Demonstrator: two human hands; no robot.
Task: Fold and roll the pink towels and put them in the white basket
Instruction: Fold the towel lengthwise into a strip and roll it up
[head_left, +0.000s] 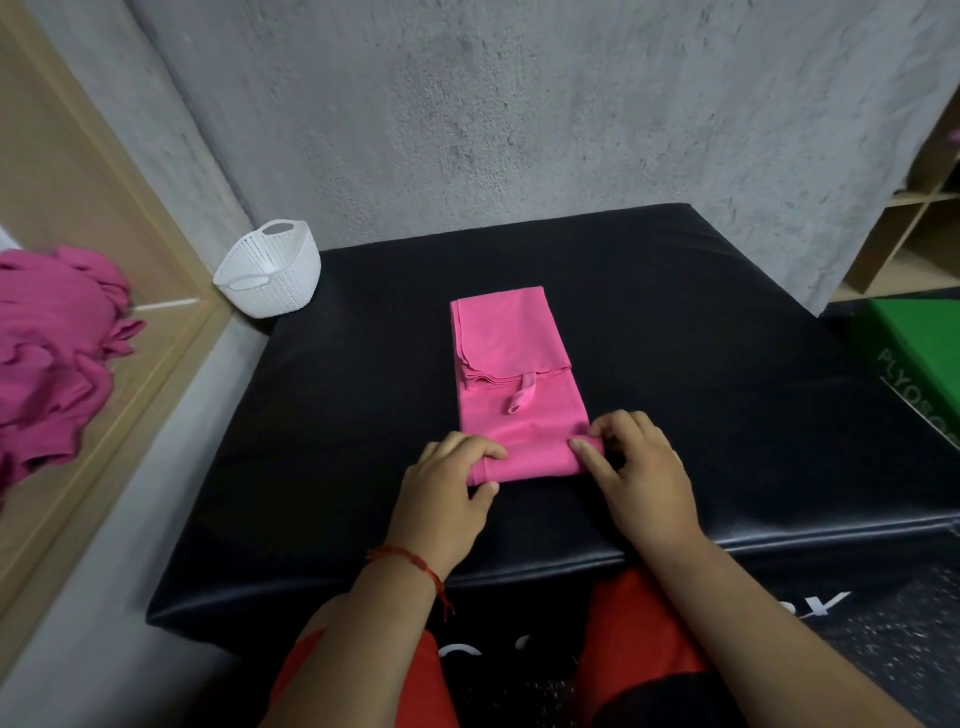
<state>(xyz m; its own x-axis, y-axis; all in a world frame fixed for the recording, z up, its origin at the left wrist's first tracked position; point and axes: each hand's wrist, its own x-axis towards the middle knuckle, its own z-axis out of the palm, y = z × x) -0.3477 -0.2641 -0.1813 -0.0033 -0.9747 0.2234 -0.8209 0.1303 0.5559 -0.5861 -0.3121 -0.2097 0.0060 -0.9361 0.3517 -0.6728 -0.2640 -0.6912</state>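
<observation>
Progress looks early: one pink towel (514, 374) lies in the middle of the black padded box (727, 322), already folded into a long narrow strip that runs from the near side of the box toward its far side, with a second folded layer over its far half and a hanging loop (521, 397) showing at the middle. The roll appears to be only at its first turn, since the near end of the strip is turned up into a small bulge. The left hand (448, 480) holds the near left corner of that end, fingers curled over the top and thumb tucked at the edge; the right hand (640, 467) pinches the near right corner, fingertips bent onto the rolled lip. The white basket (267, 270) sits at the far left corner of the box, whether on it or just off it cannot be told, and no pink shows in the part of its inside that is visible, so probably nothing has been delivered. Left of the box, well apart from it, a heap of pink towels (49, 358) lies unfolded on a wooden ledge; by my reading most of the job remains: finish this roll, basket it, then work through the heap.
</observation>
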